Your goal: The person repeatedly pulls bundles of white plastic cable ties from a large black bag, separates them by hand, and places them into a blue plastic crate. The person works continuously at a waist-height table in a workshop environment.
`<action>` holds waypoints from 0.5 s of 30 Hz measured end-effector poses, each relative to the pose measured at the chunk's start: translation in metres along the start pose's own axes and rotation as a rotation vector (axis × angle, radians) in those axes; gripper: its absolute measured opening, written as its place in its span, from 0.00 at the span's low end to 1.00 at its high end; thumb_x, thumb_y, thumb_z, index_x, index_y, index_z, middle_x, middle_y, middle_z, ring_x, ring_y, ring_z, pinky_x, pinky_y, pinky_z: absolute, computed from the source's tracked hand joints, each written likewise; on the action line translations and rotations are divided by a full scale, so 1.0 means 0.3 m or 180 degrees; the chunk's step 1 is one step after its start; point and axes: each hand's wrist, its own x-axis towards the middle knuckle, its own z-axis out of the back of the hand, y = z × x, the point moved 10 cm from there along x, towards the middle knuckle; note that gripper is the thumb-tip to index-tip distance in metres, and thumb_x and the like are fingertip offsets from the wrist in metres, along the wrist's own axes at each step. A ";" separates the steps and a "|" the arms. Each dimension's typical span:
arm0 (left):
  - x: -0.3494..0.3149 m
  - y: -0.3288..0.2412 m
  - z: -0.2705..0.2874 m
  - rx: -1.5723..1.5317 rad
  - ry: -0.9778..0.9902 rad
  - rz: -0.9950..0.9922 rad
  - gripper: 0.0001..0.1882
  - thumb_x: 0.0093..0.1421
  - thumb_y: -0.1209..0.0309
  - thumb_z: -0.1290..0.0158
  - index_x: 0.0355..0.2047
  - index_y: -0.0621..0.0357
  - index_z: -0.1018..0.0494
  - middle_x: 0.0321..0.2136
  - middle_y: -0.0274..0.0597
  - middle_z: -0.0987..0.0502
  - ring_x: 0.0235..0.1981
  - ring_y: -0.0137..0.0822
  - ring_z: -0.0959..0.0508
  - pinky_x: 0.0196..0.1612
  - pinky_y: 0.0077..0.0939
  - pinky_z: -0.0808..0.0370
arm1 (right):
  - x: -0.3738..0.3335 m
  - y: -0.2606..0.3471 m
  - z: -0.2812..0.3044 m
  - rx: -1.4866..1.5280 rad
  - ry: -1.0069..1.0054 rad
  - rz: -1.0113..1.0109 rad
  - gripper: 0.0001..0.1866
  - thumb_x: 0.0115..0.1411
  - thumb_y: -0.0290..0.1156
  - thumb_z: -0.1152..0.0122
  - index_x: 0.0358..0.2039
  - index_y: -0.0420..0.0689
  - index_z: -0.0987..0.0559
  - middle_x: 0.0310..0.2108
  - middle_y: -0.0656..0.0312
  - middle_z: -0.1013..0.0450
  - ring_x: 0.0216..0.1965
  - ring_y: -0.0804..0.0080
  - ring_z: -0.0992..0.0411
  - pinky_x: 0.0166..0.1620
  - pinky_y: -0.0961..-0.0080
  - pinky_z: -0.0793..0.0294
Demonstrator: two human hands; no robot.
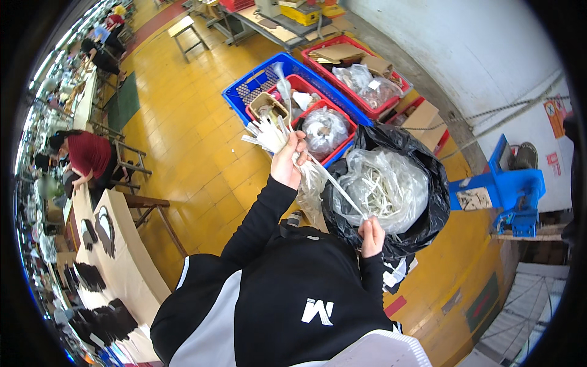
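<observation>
My left hand (288, 160) is closed round a bundle of white strips (269, 133), whose loose ends fan out past the fingers. One long white strip (335, 183) runs slantwise from that bundle to my right hand (371, 237), which pinches its lower end. Beneath the strip, a black plastic bag (435, 205) stands with its mouth wide. A clear plastic bag (411, 183) inside it holds a heap of tangled white strips (380, 194).
Ahead stand a blue crate (246, 82) with smaller red bins inside and a red crate (391, 98) of cardboard and plastic. Right is a blue metal machine (498, 186). Left, a table (125, 257) carries dark cut pieces; a person in a red top (90, 154) sits beyond.
</observation>
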 end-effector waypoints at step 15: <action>0.005 -0.266 0.114 -0.0081 -0.0307 -0.0908 0.10 0.62 0.58 0.57 0.32 0.50 0.37 0.21 0.26 0.41 0.20 0.19 0.43 0.25 0.12 0.43 | -0.006 -0.137 0.207 0.1684 -0.1289 -0.0289 0.12 0.62 0.35 0.54 0.23 0.44 0.34 0.14 0.73 0.46 0.13 0.89 0.54 0.16 0.88 0.57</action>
